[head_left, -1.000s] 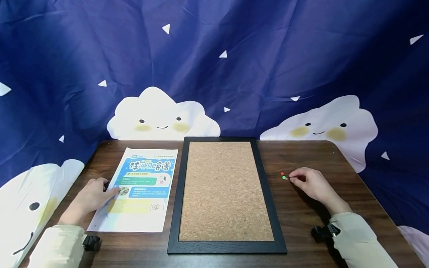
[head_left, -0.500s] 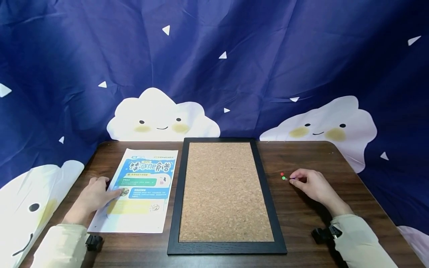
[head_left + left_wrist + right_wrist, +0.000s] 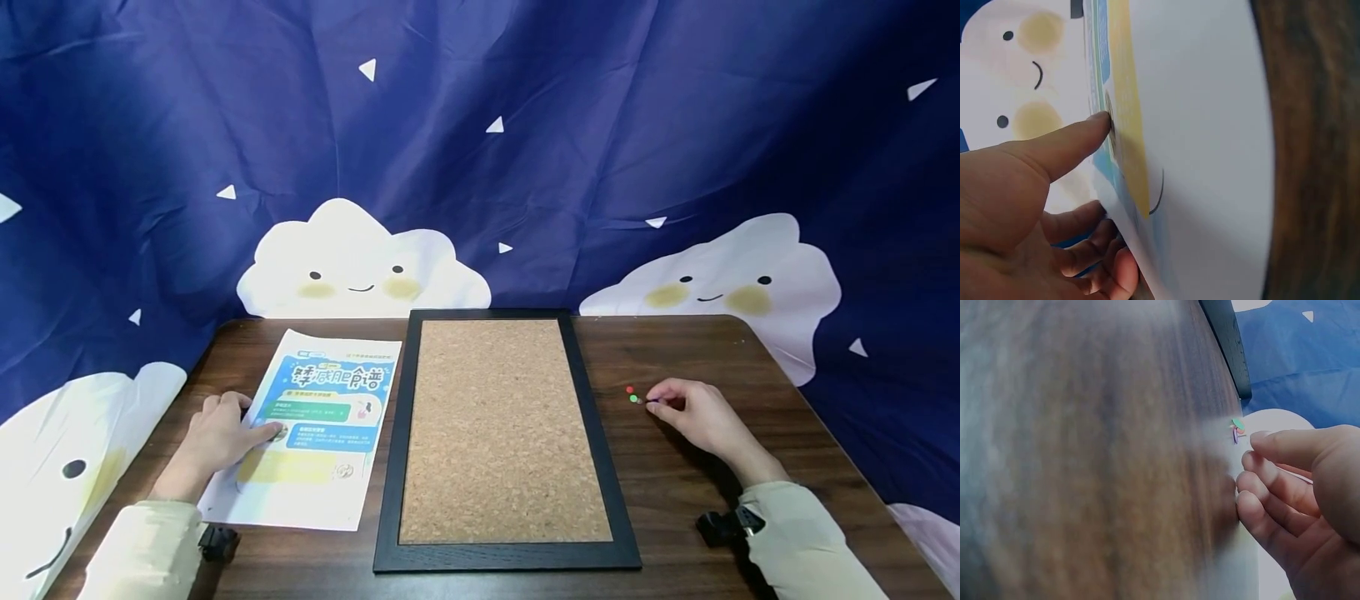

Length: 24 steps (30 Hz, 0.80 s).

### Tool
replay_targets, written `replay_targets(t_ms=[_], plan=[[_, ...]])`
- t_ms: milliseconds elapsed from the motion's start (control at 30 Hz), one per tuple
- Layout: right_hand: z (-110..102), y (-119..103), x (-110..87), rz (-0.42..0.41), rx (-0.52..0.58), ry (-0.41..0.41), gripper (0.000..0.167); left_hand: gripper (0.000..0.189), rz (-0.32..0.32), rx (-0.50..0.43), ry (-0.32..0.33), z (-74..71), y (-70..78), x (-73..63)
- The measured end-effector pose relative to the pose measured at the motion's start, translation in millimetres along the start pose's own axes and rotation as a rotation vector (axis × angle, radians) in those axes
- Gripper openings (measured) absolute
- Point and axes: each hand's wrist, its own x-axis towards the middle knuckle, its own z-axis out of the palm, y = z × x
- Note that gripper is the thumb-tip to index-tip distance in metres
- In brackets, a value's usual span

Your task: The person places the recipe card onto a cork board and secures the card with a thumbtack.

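A printed sheet of paper (image 3: pixel 330 500) with a blue, green and yellow layout lies on the left of the table. My left hand (image 3: pixel 217 433) grips its left edge, thumb on the printed face and the other fingers at the underside, as the left wrist view shows. To the right, my right hand (image 3: pixel 697 412) is low over the table, thumb and forefinger slightly apart at a purple thumbtack (image 3: pixel 1235 435). A green thumbtack (image 3: pixel 633 398) and a red thumbtack (image 3: pixel 629 389) lie just left of these fingertips.
A cork board (image 3: pixel 510 433) in a black frame (image 3: pixel 506 557) lies in the middle of the brown wooden table (image 3: pixel 675 350), between the two hands. A blue curtain (image 3: pixel 465 150) with white clouds hangs behind the table.
My left hand has shifted slightly right, and the sheet has bent and turned a little with it. The right hand stays nearly still, a purple spot now showing at its fingertips.
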Motion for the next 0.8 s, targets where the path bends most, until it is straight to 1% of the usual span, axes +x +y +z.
replay_targets(t_ms=[67,167,267,333,400,467,533,633,700,800], plan=[[0,0,-0.3,-0.003,0.004,-0.001,0.006,0.080,-0.012,-0.032,-0.001,0.6,0.1,0.2],[-1,-1,-0.6,0.000,0.018,-0.003,0.005,0.059,-0.024,-0.068,0.018,1.0,-0.7,-0.2],[-1,-3,-0.9,0.011,0.054,-0.012,0.005,0.035,-0.001,-0.085,0.065,0.9,-3.5,-1.0],[-1,-4,-1.2,0.019,0.089,-0.022,0.005,0.027,0.017,-0.091,0.095,0.3,-5.4,-1.7],[-1,-6,-2.0,0.026,0.121,-0.034,0.005,0.028,0.022,-0.101,0.100,0.6,-7.4,-2.5],[-1,-7,-2.9,0.033,0.143,-0.041,0.006,0.033,0.022,-0.102,0.087,1.1,-8.6,-2.8],[-1,-8,-3.7,0.036,0.149,-0.039,0.006,0.037,0.026,-0.100,0.070,1.5,-8.7,-3.2],[-1,-11,-4.5,0.035,0.149,-0.033,0.006,0.035,0.044,-0.100,0.058,1.9,-8.3,-4.1],[0,-12,-4.9,0.031,0.152,-0.030,0.007,0.033,0.039,-0.117,0.058,1.8,-7.8,-4.9],[0,-13,-5.5,0.025,0.163,-0.022,0.007,0.033,0.015,-0.136,0.059,2.0,-6.0,-6.3]])
